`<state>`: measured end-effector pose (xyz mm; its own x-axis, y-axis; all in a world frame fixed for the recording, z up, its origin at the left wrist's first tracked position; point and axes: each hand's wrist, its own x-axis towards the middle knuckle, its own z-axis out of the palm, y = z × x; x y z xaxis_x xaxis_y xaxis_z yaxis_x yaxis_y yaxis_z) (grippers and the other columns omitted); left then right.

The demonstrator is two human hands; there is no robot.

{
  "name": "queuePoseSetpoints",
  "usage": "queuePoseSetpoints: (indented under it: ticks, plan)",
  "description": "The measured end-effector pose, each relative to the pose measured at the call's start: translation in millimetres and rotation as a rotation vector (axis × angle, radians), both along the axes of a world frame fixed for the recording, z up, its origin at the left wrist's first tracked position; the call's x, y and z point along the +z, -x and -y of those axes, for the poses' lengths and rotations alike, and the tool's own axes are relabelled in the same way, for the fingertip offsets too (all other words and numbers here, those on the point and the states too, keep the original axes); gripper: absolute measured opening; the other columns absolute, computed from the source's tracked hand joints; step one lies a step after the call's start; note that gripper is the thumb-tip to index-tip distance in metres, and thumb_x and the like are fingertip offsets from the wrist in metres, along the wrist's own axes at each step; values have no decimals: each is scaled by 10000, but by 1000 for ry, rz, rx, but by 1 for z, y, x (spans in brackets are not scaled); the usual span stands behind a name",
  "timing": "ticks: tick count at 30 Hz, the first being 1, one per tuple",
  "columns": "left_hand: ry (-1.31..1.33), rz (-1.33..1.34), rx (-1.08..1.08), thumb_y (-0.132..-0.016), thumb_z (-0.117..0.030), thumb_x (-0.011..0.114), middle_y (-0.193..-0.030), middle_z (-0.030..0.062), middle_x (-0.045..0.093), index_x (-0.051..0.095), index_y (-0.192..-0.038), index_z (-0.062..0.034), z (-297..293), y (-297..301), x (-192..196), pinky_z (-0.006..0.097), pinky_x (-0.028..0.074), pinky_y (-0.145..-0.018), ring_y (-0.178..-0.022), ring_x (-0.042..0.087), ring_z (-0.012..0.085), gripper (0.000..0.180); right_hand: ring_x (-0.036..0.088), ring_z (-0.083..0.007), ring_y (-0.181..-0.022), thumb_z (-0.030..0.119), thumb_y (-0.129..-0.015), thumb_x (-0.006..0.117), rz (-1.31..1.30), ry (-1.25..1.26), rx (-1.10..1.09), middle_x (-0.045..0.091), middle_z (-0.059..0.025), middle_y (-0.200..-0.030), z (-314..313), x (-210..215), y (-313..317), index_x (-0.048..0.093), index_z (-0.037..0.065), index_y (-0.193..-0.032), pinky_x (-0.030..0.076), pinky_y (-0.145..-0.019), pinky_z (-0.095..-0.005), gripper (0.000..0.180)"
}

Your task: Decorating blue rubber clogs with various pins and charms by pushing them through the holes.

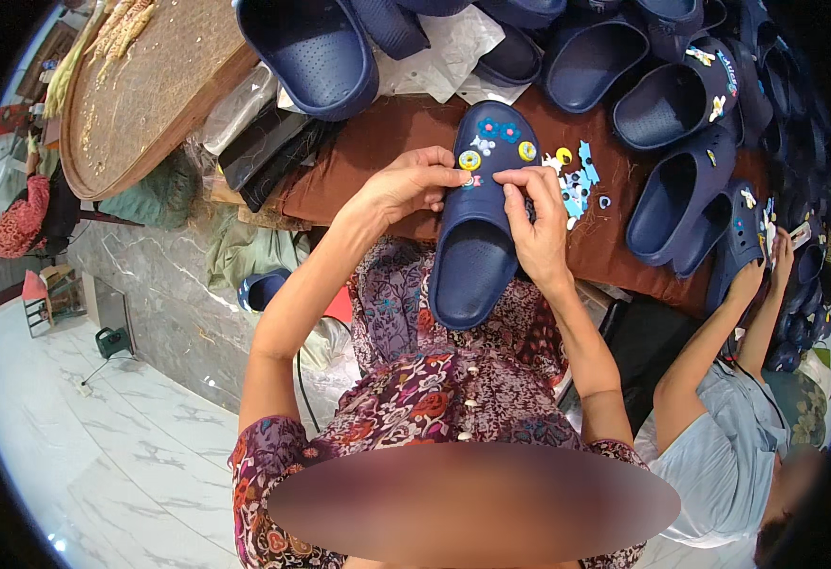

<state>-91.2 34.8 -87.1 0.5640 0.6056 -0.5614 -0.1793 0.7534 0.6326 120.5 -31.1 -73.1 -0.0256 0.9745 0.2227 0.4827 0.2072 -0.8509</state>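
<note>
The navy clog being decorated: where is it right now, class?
In the head view, the navy clog sits centre frame, toe pointing away, between the left hand and right hand, its heel over the person's lap, with loose charms just to its right.

The charm (473,180) pinched under the left hand (406,185) is too small to tell, perhaps a flower; upper clogs (624,19) are cut off by the edge.
</note>
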Motion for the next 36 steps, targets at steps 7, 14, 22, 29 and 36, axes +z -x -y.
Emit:
queuePoseSetpoints:
  ticks: [7,14,22,29,36]
  plan:
    - [-187,-102,132,-936,-169,739,-849,-39,647,622,-1023,-102,14,-3,-17,203,459,-623,-668,564,42,160,602,-249,-930,47,-930,650,-100,12,-22,584,-102,-986,-3,4,0,698,43,-1031,490,-842,-350,112]
    - [-318,-229,311,-928,-247,762,-902,-18,662,637,-1075,-59,41,-6,-5,194,446,-658,-760,572,37,270,614,-280,-1023,42,-905,682,9,-130,-124,614,-122,-1051,23,-6,-17,690,22,-1045,494,-900,-371,142]
    - [-443,-350,297,-911,-218,777,-829,-24,606,620,-1034,-45,38,-15,-5,187,435,-617,-709,545,30,264,579,-326,-1093,154,-904,700,-44,-26,-69,591,-169,-1119,52,-9,-21,644,-1,-1162,457,-965,-409,306]
    - [-539,-362,348,-945,-197,728,-1057,37,613,556,-1260,-55,51,-13,-9,238,489,-706,-874,580,77,387,583,-316,-1073,184,-929,685,-73,28,-75,569,-178,-1173,59,-6,-22,598,-4,-1233,488,-907,-391,368]
    - [-779,-353,227,-796,-169,851,-1463,194,435,268,-1552,-54,97,-16,-5,461,425,-1093,-1342,476,327,961,591,-250,-911,156,-906,727,-117,33,-94,539,-158,-1069,97,-18,-17,531,-33,-1228,503,-780,-351,422]
